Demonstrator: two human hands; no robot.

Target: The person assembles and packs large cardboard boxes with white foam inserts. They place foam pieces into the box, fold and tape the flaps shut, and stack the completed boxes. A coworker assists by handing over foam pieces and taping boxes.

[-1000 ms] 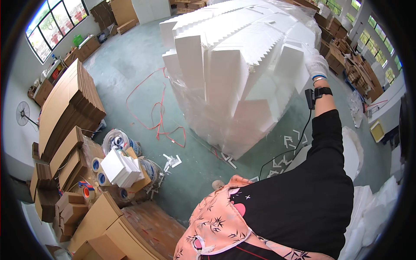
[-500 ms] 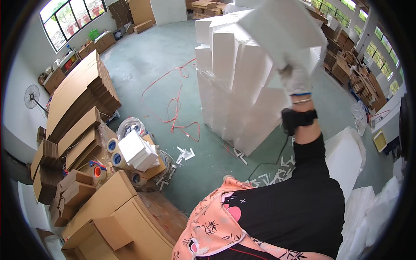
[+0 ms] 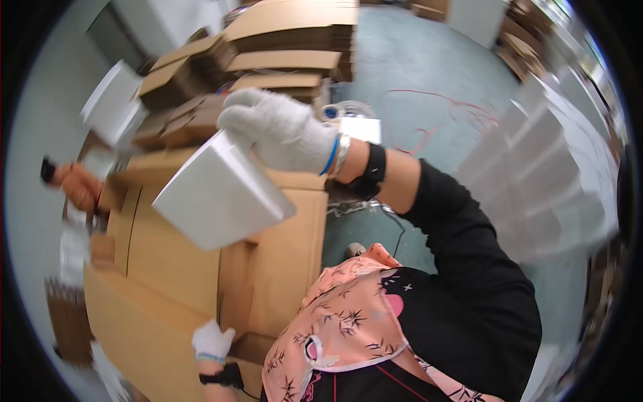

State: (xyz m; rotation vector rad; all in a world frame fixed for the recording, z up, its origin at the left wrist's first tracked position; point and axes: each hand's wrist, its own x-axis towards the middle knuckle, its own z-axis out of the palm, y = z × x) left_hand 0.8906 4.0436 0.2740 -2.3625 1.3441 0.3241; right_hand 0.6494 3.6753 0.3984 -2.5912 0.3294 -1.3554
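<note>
My right hand (image 3: 278, 130), in a white knitted glove, is raised over the cardboard and grips a white foam board (image 3: 218, 194) by its upper edge. The board hangs tilted, one corner pointing down. Below it lies an open cardboard box (image 3: 274, 244) with its flaps spread. At the lower left, my left hand (image 3: 213, 340), also gloved, is at the edge of a wide box flap (image 3: 147, 315). Its thumb stands apart and the fingers look curled at that edge, partly hidden.
Stacks of flat cardboard (image 3: 288, 37) stand at the far side. A tall stack of white foam boards (image 3: 536, 174), blurred, is on the right. Red strapping (image 3: 442, 100) lies on the green floor. Another person in orange (image 3: 77, 187) is at the far left.
My view has swung left, from the foam stack to the cardboard box. My right hand has carried the foam board over the box. My left hand has come into view.
</note>
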